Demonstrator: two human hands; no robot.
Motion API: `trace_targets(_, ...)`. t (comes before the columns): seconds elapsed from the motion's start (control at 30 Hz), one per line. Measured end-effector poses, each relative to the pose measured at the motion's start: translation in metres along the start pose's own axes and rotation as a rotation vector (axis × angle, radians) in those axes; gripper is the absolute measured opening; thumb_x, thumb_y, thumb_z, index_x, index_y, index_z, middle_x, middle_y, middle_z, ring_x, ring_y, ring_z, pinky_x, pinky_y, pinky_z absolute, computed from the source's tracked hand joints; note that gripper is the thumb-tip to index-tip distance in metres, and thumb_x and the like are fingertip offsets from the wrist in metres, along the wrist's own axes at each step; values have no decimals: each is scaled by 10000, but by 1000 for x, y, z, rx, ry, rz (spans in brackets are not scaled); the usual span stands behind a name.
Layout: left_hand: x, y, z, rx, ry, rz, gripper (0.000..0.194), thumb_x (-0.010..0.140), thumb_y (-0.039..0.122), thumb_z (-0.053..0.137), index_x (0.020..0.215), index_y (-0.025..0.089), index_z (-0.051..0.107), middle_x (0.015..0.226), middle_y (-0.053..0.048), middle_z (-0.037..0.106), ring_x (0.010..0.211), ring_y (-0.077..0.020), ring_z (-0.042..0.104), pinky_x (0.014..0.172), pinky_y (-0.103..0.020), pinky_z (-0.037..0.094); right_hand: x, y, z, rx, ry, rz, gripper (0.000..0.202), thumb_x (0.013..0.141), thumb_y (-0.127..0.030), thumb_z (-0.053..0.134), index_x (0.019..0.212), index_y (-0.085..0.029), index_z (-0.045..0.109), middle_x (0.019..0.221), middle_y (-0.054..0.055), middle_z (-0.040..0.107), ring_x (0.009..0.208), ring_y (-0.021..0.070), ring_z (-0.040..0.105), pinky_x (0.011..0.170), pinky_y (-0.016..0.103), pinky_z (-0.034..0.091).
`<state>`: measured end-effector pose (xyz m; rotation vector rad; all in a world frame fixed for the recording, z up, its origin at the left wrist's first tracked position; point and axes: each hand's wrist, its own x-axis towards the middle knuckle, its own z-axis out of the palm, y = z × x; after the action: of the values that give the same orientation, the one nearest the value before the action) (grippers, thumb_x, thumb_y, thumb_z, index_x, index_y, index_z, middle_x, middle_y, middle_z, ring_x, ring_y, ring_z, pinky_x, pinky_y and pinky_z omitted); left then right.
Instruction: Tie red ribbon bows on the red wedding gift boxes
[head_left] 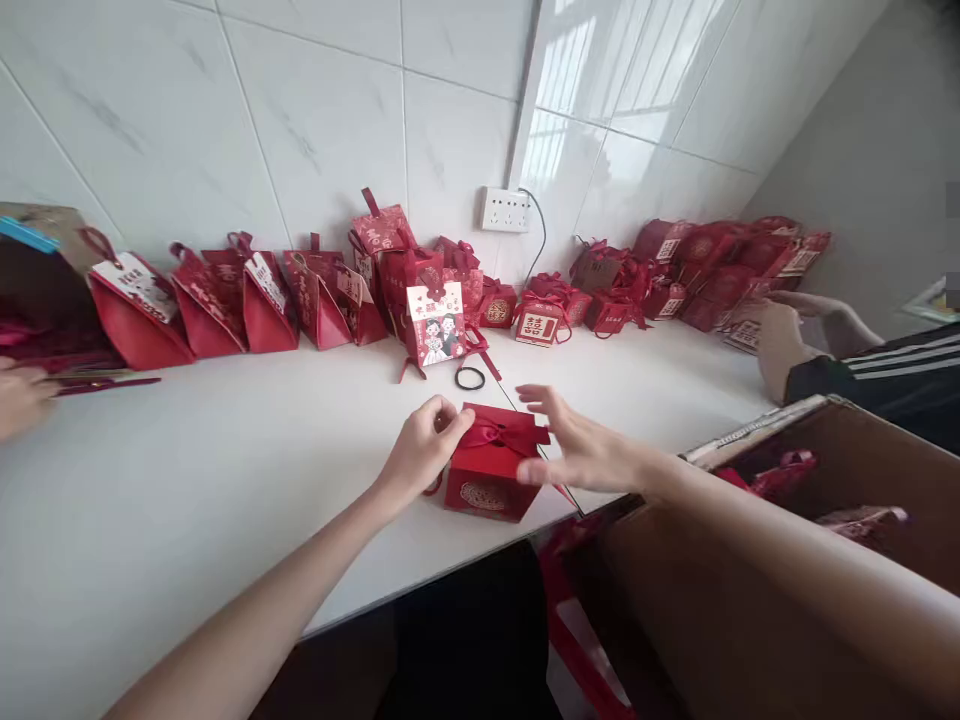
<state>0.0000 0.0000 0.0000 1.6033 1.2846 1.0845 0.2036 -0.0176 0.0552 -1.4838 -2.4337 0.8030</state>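
A red gift box (491, 482) with a gold round emblem on its front and a red ribbon bow (498, 434) on top stands near the table's front edge. My left hand (429, 440) is at the box's upper left corner, thumb and index finger bent toward each other by the ribbon; whether they pinch it is hard to tell. At the right side of the box, my right hand (570, 445) has its fingers spread, the thumb in front of the box's right side. Behind the box lies a black ring-shaped band (469, 378).
Along the tiled wall stand several red gift boxes (536, 322) and triangular red bags (221, 310). An open cardboard box (757, 430) is at the right. Other people's hands show at the far left (22, 398) and right (787, 335). A socket strip (505, 210) is on the wall.
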Motion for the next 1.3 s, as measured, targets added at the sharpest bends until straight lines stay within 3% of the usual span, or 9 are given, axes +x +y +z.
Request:
trace_targets(0.17, -4, 2, 3, -24, 31, 151, 186, 825, 349, 505, 743, 185, 475, 720, 24, 532, 618, -106, 515, 572, -228, 406, -2, 1, 18, -172, 109, -188, 979, 647, -407, 707, 1394, -171, 119, 1231, 171, 416, 1089, 302, 527, 882, 443, 478)
trace_targets(0.3, -12, 6, 1, 42, 268, 654, 85, 837, 208, 533, 770, 183, 489, 743, 11, 533, 682, -102, 531, 595, -218, 417, 0, 2, 22, -408, 434, -403, 966, 639, -218, 714, 1392, -172, 111, 1253, 197, 362, 1179, 341, 434, 866, 460, 499)
trace_targets(0.43, -22, 13, 0, 189, 274, 1163, 119, 787, 95, 597, 839, 172, 522, 698, 24, 570, 608, -87, 527, 624, -263, 414, -1, -2, 21, -564, 693, -510, 873, 734, -209, 643, 1401, -199, 79, 1290, 212, 306, 1203, 362, 387, 818, 476, 523)
trace_targets(0.6, -29, 22, 1, 296, 318, 1343, 74, 786, 120, 616, 789, 151, 549, 637, 32, 599, 527, -71, 533, 639, -304, 373, -5, -8, 18, -619, 809, -613, 838, 779, -269, 612, 1408, -187, 63, 1264, 214, 318, 1196, 362, 387, 846, 494, 507)
trace_targets(0.87, -31, 23, 1, 240, 326, 1312, 118, 750, 91, 630, 783, 161, 541, 616, 40, 581, 523, -75, 520, 626, -294, 391, -6, -7, 20, -544, 793, -610, 853, 720, -216, 642, 1389, -192, 113, 1274, 209, 333, 1156, 343, 437, 807, 475, 523)
trace_targets(0.97, -27, 22, -1, 53, 353, 1034, 98, 761, 124, 604, 755, 181, 524, 614, 41, 524, 547, -81, 483, 573, -246, 402, -6, -8, 20, -390, 731, -562, 835, 665, -203, 665, 1353, -205, 191, 1277, 193, 356, 1150, 339, 448, 816, 479, 511)
trace_targets(1.13, 2, 2, -10, -246, 347, 141, 262, 794, 283, 478, 560, 191, 403, 507, 45, 380, 497, -93, 401, 491, -213, 371, -3, -12, 7, 676, 458, -104, 595, 647, -319, 614, 1176, -211, 362, 1062, 92, 573, 894, 236, 593, 762, 419, 520)
trace_targets(1.23, 19, -19, -12, -253, 296, -62, 270, 770, 350, 458, 558, 198, 388, 472, 59, 341, 467, -95, 367, 469, -210, 338, 0, -12, -4, 1399, 280, 140, 307, 696, -395, 495, 934, -201, 482, 815, 28, 622, 739, 185, 613, 703, 359, 529)
trace_targets(1.3, 23, -30, -10, -210, 251, -80, 271, 748, 374, 482, 558, 193, 412, 458, 62, 355, 454, -92, 343, 448, -207, 297, 1, -11, -10, 1651, 170, 162, 257, 713, -407, 466, 863, -201, 504, 724, 7, 614, 685, 165, 610, 679, 327, 530)
